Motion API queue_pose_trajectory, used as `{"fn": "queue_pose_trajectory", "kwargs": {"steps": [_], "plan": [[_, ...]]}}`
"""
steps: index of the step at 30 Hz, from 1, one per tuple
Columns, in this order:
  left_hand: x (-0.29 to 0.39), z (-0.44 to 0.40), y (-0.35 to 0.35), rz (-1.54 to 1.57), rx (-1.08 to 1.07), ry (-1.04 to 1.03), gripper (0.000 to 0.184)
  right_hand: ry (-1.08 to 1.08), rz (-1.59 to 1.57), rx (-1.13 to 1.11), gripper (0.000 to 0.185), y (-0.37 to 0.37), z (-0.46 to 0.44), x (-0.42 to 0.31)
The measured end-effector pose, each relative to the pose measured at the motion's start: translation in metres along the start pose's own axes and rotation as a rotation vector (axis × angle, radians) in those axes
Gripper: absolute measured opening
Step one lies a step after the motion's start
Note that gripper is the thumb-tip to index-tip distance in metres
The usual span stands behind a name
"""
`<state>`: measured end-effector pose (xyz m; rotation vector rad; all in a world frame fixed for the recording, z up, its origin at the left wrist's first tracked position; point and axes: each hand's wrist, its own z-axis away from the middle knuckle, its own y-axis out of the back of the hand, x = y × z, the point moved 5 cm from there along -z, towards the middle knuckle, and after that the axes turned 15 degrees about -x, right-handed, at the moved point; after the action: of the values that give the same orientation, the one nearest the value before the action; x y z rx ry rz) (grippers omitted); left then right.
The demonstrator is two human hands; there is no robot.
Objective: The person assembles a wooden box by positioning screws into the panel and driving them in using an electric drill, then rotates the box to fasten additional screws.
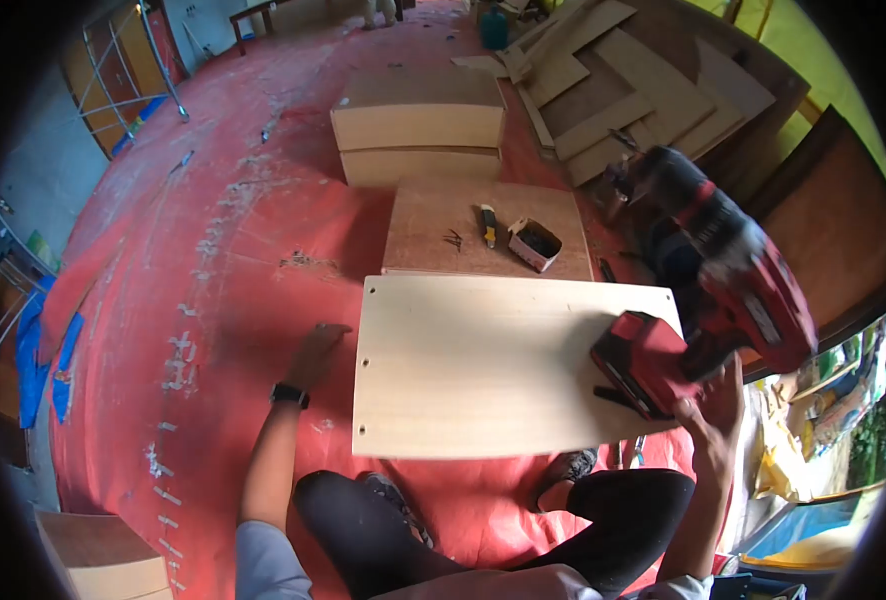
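A red and black cordless drill (763,290) is in my right hand (711,412), which grips it low near the handle and battery. Its chuck points up and left, away from me, and its battery is over the right end of a pale wooden panel (493,370). The panel lies flat before my knees, with dark screw holes along its left edge and at the top right corner. Just left of that edge is my left hand (318,355), slightly blurred, its fingers stretched toward the panel and holding nothing. I cannot tell whether it touches the edge.
Beyond the panel, a brown board (423,225) carries a utility knife (488,226), loose screws (452,239) and a small open box (536,246). Wooden boxes (418,125) stand farther back. Cut boards (643,90) are piled at the right. Red sheeting (233,290) covers the floor.
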<state>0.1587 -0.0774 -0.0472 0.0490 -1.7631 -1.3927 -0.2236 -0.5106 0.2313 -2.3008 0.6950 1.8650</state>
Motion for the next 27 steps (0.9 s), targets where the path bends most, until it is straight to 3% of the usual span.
{"fn": "queue_pose_trajectory", "kwargs": {"steps": [2,4,6,8,9,11,14,19,21,22,24,25,26,27], "plan": [[0.016,-0.052,-0.002,0.194,-0.072,0.009,0.034,-0.114,0.025,0.064,0.083,0.002,0.011,0.012],[-0.009,-0.100,-0.033,-0.162,-0.047,-0.300,0.035,-0.126,0.314,0.259,0.072,0.042,0.060,0.063],[-0.021,-0.138,-0.054,-0.282,-0.031,-0.363,0.037,0.018,0.328,0.317,0.062,0.036,0.068,0.065],[-0.017,-0.177,-0.069,-0.161,-0.038,-0.181,0.039,-0.058,0.638,0.338,0.067,0.055,0.096,0.086],[-0.021,-0.198,-0.077,-0.162,-0.041,-0.269,0.040,-0.096,0.791,0.353,0.072,0.065,0.111,0.097],[-0.029,-0.236,-0.096,-0.160,-0.047,-0.442,0.041,-0.082,0.442,0.457,0.081,0.068,0.127,0.109],[-0.024,-0.272,-0.122,-0.203,-0.182,-0.312,0.046,-0.001,0.233,0.487,0.087,0.063,0.134,0.105],[-0.018,-0.304,-0.142,-0.150,-0.281,-0.328,0.058,0.102,0.115,0.441,0.085,0.056,0.135,0.089],[-0.019,-0.315,-0.145,-0.129,-0.262,-0.307,0.062,0.132,0.318,0.426,0.081,0.062,0.147,0.088],[-0.027,-0.321,-0.154,-0.147,-0.247,-0.288,0.063,0.130,0.561,0.455,0.079,0.071,0.161,0.092],[-0.038,-0.334,-0.167,-0.176,-0.209,-0.249,0.064,0.185,0.520,0.360,0.075,0.073,0.163,0.087],[-0.043,-0.339,-0.172,-0.191,-0.193,-0.229,0.063,0.233,0.229,0.246,0.073,0.062,0.141,0.080],[-0.040,-0.340,-0.172,-0.207,-0.180,-0.211,0.063,0.228,0.291,0.240,0.072,0.063,0.147,0.078],[-0.042,-0.346,-0.174,-0.166,-0.322,-0.144,0.065,0.223,0.354,0.235,0.071,0.064,0.152,0.077]]}}
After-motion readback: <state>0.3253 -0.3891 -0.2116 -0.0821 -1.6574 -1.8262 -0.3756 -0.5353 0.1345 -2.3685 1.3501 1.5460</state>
